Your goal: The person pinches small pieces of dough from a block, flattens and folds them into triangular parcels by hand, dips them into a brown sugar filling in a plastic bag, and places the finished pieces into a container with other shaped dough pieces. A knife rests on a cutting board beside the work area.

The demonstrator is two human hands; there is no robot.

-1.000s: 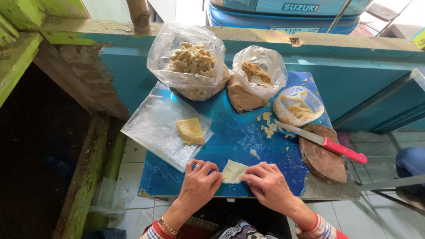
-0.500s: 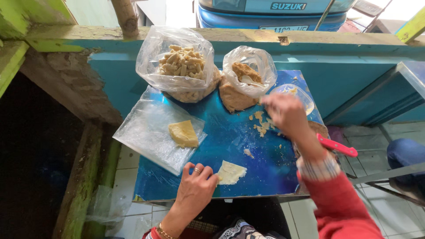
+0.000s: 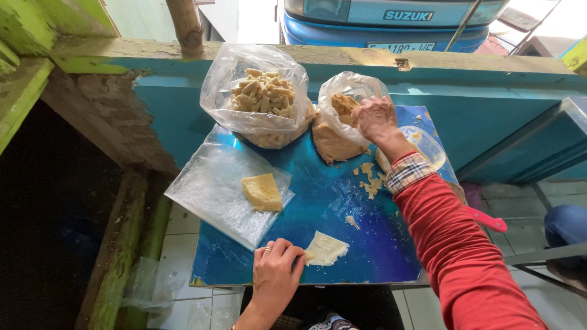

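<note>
- Since a moment ago the right hand (image 3: 376,119) has gone from hovering over the crumbs, past the far edge of the blue board (image 3: 318,201), into the mouth of the smaller clear bag (image 3: 342,116). Left hand (image 3: 275,272) hasn't really budged.
- Right hand is curled with fingers bunched at the brown crumbly mass in that bag; can't tell if it's actually pinching any of it, since the fingertips are hidden.
- Left hand sits at the near edge of the board, fingers loosely bent, fingertips touching the pale thin dough sheet (image 3: 326,249) and pinning it flat. Ring on one finger.
- Dough sheet lies on the board's near edge, about the middle.
- Bigger clear bag (image 3: 260,98) of pale stick-shaped pieces stands at the board's far left corner, just beside the smaller bag.
- Flat plastic sheet (image 3: 220,186) overhangs the board's left side, with a yellowish folded piece (image 3: 262,190) lying on it.
- Loose crumbs (image 3: 369,177) are scattered on the board's right half, below the smaller bag.
- Red knife handle (image 3: 486,219) pokes out past the board's right edge, mostly hidden by the red sleeve (image 3: 452,244).
- Another clear bag (image 3: 425,143) at the board's far right corner is partly behind the wrist.
</note>
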